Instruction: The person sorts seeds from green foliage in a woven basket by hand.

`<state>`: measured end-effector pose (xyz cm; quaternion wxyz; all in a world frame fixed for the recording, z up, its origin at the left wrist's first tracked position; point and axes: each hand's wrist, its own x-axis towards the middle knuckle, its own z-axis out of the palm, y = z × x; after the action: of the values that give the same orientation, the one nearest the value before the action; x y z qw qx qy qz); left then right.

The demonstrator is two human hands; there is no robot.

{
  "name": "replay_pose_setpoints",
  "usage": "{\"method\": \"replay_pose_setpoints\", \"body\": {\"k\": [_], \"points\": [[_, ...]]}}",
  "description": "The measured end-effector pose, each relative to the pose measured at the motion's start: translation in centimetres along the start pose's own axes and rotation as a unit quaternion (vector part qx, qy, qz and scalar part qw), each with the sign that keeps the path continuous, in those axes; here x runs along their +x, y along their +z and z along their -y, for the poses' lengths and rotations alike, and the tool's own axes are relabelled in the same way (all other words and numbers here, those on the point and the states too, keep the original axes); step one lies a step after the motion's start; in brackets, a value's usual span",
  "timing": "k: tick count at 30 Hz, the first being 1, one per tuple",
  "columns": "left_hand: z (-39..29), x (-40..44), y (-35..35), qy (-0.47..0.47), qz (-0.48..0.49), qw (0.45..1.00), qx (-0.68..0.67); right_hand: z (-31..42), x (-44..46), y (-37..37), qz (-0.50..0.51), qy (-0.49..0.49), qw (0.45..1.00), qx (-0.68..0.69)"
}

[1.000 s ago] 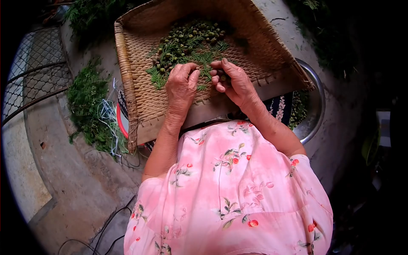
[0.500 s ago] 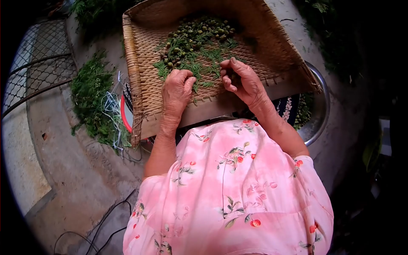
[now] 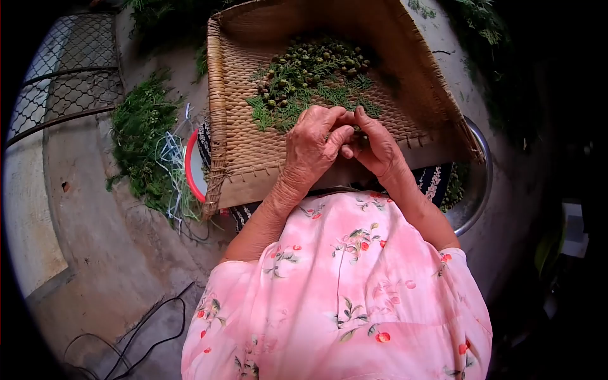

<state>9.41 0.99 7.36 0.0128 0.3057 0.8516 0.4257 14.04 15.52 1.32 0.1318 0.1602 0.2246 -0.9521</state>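
A woven basket (image 3: 247, 142) rests over my lap with its open side toward me. In it lies a pile of small round green cones (image 3: 329, 60), with flat green conifer sprigs (image 3: 335, 95) at the near side. My left hand (image 3: 316, 142) is closed, its fingers meeting my right hand above the basket's near edge. What its fingertips pinch is hidden. My right hand (image 3: 379, 149) is cupped closed, and a bit of the green cones shows between its fingers and palm.
Left of the basket are a heap of green branches (image 3: 142, 120), pale plastic strings (image 3: 172, 155) and a red-rimmed container (image 3: 192, 168). A metal basin (image 3: 486, 183) with more green cones sits under the right side. Black cables (image 3: 149, 323) cross the concrete floor.
My left hand has moved right, from the sprigs to my right hand, and the two now touch. The whole view has shifted slightly.
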Motion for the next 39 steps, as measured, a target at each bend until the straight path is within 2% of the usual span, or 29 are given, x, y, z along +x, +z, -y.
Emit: {"method": "replay_pose_setpoints", "body": {"k": [1,4,7,8,9,12,13,16,18,21,25,26,28,32,37,39], "points": [[1.0,0.2,0.0,0.001,-0.004,1.0,0.002,0.1,-0.1,-0.4,0.015,0.004,1.0,0.007],[5.6,1.9,-0.2,-0.011,-0.109,0.981,0.159,0.7,-0.3,-0.6,0.0,-0.002,1.0,0.017],[9.1,4.0,-0.3,-0.03,-0.095,0.942,0.321,0.7,-0.3,-0.4,-0.007,-0.008,1.0,0.02],[9.6,4.2,-0.1,-0.068,-0.052,0.945,0.315,0.5,-0.2,-0.5,-0.002,-0.012,1.0,0.016],[9.7,3.8,0.3,-0.068,-0.053,0.945,0.315,0.5,-0.2,-0.5,0.003,-0.017,1.0,0.012],[7.9,1.6,1.9,-0.035,0.045,0.959,0.279,0.6,-0.5,-0.5,0.01,-0.025,1.0,0.017],[7.0,0.4,2.2,0.012,0.056,0.958,0.282,0.6,-0.6,-0.5,0.009,-0.024,1.0,0.017],[4.4,-2.2,2.1,0.035,0.098,0.956,0.273,0.5,-0.8,-0.8,0.01,-0.017,1.0,0.019],[3.5,-3.2,1.8,0.085,0.13,0.957,0.244,0.6,-0.7,-1.0,0.043,-0.03,0.999,0.004],[3.8,-3.8,0.2,0.073,0.156,0.951,0.258,0.6,-0.7,-0.6,0.007,-0.03,0.999,0.01],[5.7,-4.1,-3.3,-0.009,0.077,0.971,0.227,0.6,-0.7,-0.7,0.033,-0.029,0.999,0.014],[5.9,-4.0,-3.9,-0.009,0.078,0.971,0.226,0.6,-0.7,-0.7,0.033,-0.032,0.999,0.017],[6.1,-3.4,-4.7,-0.021,0.011,0.95,0.311,0.5,-0.6,-0.6,0.033,-0.034,0.999,0.02],[6.4,-0.9,-4.2,-0.049,-0.037,0.956,0.285,0.6,-0.5,-0.5,0.027,-0.033,0.999,0.01],[6.6,1.8,-1.4,-0.059,-0.019,0.967,0.246,0.5,-0.6,-0.6,0.018,-0.032,0.999,0.005],[6.6,2.6,-0.6,-0.059,0.032,0.95,0.305,0.5,-0.5,-0.6,0.024,-0.034,0.999,0.002]]}}
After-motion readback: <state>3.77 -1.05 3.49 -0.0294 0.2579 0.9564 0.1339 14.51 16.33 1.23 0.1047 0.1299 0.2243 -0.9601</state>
